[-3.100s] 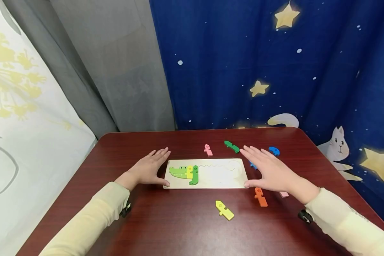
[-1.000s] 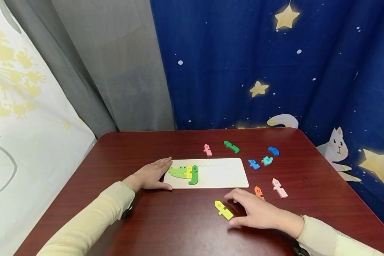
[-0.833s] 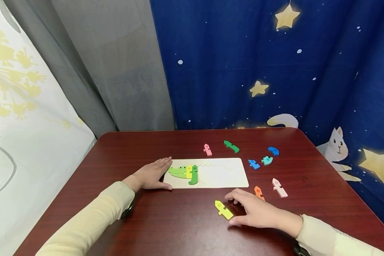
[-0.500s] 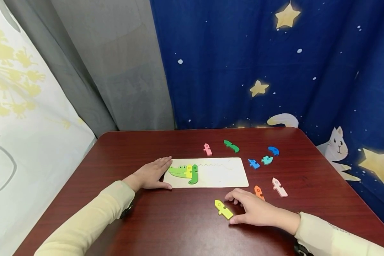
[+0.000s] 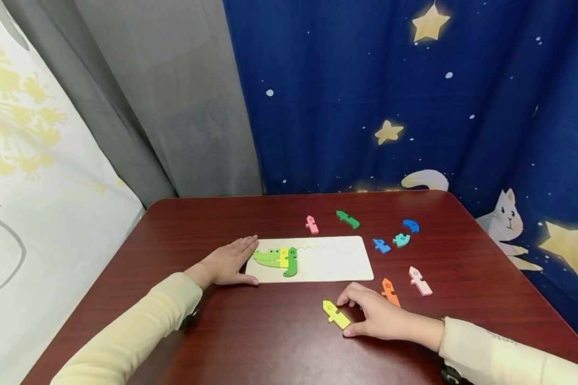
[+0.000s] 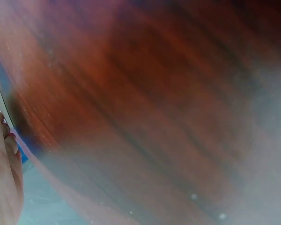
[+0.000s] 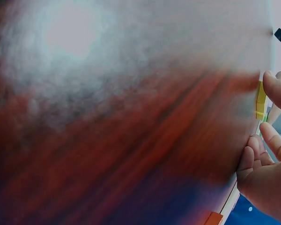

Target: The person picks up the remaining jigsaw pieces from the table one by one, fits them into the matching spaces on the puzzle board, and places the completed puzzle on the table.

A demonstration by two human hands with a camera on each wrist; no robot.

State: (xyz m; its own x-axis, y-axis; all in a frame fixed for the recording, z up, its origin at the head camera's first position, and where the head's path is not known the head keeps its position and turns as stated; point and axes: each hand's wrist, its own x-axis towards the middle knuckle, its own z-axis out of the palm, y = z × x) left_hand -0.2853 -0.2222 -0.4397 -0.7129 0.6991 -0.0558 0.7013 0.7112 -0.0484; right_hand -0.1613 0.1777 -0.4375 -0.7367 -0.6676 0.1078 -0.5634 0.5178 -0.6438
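Note:
In the head view, my left hand (image 5: 227, 263) lies straight-fingered along the left end of a pale wooden puzzle board (image 5: 334, 267). On that board sit a light green crocodile head (image 5: 267, 259), a yellow piece (image 5: 283, 258) and a green leg piece (image 5: 291, 263). Below the board, the curved thumb and index finger of my right hand (image 5: 378, 316) pinch the edges of a loose yellow puzzle piece (image 5: 336, 315), which lies flat on the table. The right wrist view has this yellow puzzle piece (image 7: 261, 99) between thumb and index finger. Only part of my left hand (image 6: 4, 173) appears in the left wrist view.
Loose pieces lie around the board: pink (image 5: 311, 224), dark green (image 5: 348, 219), blue (image 5: 381, 246), teal (image 5: 401, 240), blue curved (image 5: 411, 226), pale pink (image 5: 420, 281) and orange (image 5: 390, 292). The dark red table (image 5: 250, 342) ends at curtains behind.
My right hand has come from the board's right end down to the yellow puzzle piece, its thumb and index finger drawing in around it. My left hand has settled against the board's left end.

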